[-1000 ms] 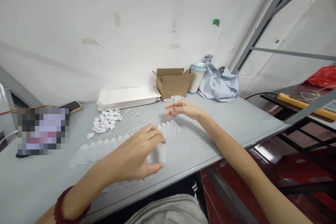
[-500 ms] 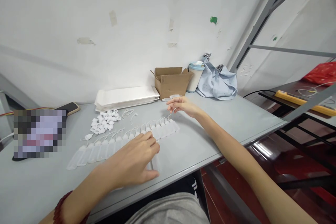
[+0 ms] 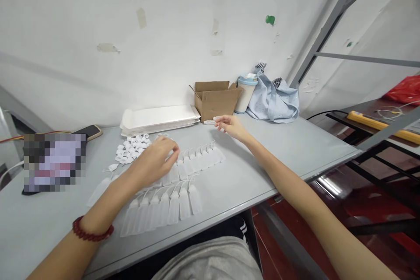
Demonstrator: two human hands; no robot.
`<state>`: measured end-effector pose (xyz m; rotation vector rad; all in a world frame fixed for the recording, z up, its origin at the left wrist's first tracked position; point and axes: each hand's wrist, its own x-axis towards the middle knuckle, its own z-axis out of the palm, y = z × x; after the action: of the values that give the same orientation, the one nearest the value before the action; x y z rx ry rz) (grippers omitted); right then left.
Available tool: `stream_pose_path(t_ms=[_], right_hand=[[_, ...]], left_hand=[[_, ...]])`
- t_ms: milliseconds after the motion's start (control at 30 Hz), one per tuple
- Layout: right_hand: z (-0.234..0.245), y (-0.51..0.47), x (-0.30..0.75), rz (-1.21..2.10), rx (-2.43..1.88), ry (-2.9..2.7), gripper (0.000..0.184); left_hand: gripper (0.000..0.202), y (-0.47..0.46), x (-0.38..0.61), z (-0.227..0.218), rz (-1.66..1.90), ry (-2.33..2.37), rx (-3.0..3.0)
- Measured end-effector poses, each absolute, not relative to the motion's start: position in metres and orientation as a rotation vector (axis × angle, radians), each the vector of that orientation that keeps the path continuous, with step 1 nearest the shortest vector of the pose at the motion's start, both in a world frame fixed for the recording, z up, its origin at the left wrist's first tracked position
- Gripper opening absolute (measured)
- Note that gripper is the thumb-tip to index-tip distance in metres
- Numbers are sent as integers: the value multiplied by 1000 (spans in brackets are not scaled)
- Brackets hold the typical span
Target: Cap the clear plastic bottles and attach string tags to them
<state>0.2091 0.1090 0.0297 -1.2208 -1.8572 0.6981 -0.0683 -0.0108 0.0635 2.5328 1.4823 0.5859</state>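
Observation:
My left hand (image 3: 154, 159), with the fingers bent and the thumb and forefinger curved together, is above the back row of clear plastic sleeves (image 3: 200, 158), beside the white caps (image 3: 133, 146). Whatever may be between its fingertips is hidden. Stretched towards the box, my right hand (image 3: 232, 127) has its fingers loosely apart, the tips at small translucent plastic pieces (image 3: 209, 121); I see no firm grip on them. A front row of similar sleeves (image 3: 159, 212), each with a thin white string loop, lies nearer to me.
A stack of flat white packets (image 3: 157, 119), an open cardboard box (image 3: 216, 105), a lidded cup (image 3: 245, 95) and a blue cloth bag (image 3: 274, 100) line the wall. On the left lie a phone (image 3: 90, 132) and a blurred-out item (image 3: 54, 162). The grey table's front edge (image 3: 236, 210) is near me.
My left hand has moved up and left from above the front row, uncovering those sleeves, and its fingers have curled in. My right hand has shifted slightly, its fingertips now at the small plastic pieces.

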Motion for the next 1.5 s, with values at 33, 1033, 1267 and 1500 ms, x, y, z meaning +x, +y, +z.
stream_pose_path(t_ms=[33,1033,1267,1500], right_hand=[[27,112,210,568,-1236,-1890,20],[22,120,216,-41,-1671,-2304,41],[22,120,218,-38,-1736,-2277,36],[22,119,220,26,-1684,-2262,34]], left_hand=[[31,-2,-75,58,623,1521,2536],[37,41,-98,27,848,1647,2501],[27,30,-95,42,1055,1757,2140],[22,19,-86,53,1153,1746,2042]])
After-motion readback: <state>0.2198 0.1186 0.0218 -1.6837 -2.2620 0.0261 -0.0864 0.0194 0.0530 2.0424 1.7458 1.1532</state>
